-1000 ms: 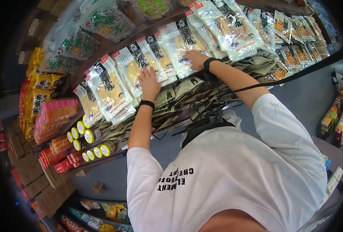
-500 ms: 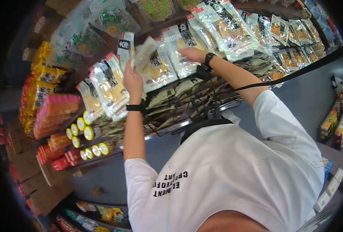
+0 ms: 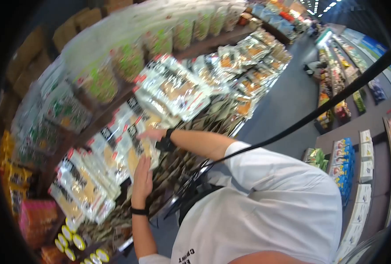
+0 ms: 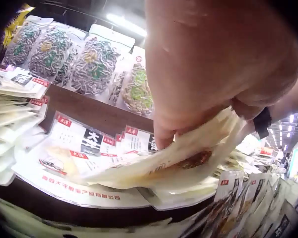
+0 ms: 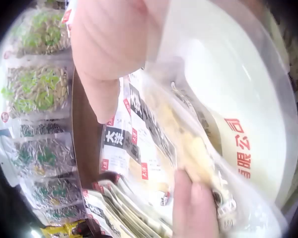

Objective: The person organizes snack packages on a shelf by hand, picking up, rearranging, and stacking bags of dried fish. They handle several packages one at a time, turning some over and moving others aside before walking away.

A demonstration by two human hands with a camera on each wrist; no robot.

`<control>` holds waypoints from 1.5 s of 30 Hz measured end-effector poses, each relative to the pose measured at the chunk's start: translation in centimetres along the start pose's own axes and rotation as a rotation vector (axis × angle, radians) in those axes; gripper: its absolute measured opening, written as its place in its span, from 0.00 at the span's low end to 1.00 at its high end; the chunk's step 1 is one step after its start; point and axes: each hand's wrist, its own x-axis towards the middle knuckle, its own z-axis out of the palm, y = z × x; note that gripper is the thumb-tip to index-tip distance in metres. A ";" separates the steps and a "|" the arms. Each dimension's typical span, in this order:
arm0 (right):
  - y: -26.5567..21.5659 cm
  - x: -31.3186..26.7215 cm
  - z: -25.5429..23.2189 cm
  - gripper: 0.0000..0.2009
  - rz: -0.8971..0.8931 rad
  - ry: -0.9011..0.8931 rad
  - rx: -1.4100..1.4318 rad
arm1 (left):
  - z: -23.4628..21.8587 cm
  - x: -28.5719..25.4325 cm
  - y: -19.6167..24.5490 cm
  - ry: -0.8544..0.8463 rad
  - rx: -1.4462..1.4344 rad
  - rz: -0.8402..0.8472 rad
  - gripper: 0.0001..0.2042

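In the head view, flat clear food packets with pale yellow contents and black-and-red print [image 3: 83,182] lie overlapping on a sloping shelf. My left hand [image 3: 143,181] is at the lower edge of one food packet [image 3: 131,160], its fingers pointing up the shelf. In the left wrist view it pinches this packet [image 4: 188,166], which bends upward under the fingers. Two left fingertips [image 5: 193,201] lie against its face in the right wrist view. My right hand [image 3: 153,133] is at the packet's right side, one finger stretched out; whether it grips the film I cannot tell.
Behind a dark ledge [image 3: 100,110] stand bags of striped seeds [image 4: 92,62] and greenish bags [image 3: 127,59]. Shiny packets [image 3: 173,88] are piled to the right. Upright packets [image 3: 173,165] line the front, and yellow-lidded jars [image 3: 78,242] stand at lower left. A black strap [image 3: 318,110] crosses the right side.
The head view has swung toward the right along the aisle. My left hand, which held up a packet half a second ago, has moved toward my right hand and lowered the packet onto the row.
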 end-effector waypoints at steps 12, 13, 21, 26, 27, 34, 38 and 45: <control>3.3 -1.0 -1.0 0.15 -0.458 -0.220 -0.649 | 1.2 3.0 3.1 -0.039 0.072 0.037 0.23; 3.1 -1.2 -1.0 0.14 -0.441 -0.127 -0.627 | 1.2 2.3 1.8 -0.062 -0.016 0.020 0.22; -1.4 -4.1 -4.7 0.14 -0.274 -0.014 -0.368 | 0.8 0.0 -5.1 0.430 -0.751 -0.602 0.25; -6.7 -9.8 -2.8 0.28 -0.048 0.165 -0.486 | 3.1 2.9 -6.6 0.368 -1.119 -0.649 0.22; -0.3 -4.5 -5.4 0.30 -0.075 0.122 -0.257 | 3.4 3.6 -6.9 0.402 -1.001 -0.670 0.22; -7.8 -6.1 -4.6 0.29 -0.099 0.120 -0.033 | 4.2 8.4 -8.0 0.728 -0.399 -0.510 0.25; -7.4 -1.8 -5.9 0.30 -0.115 0.100 -0.487 | 6.6 10.0 -10.6 0.762 -0.255 -0.540 0.25; -4.2 -1.0 -2.2 0.28 -0.450 0.431 -1.134 | 8.4 10.6 -12.3 0.692 0.090 -0.487 0.25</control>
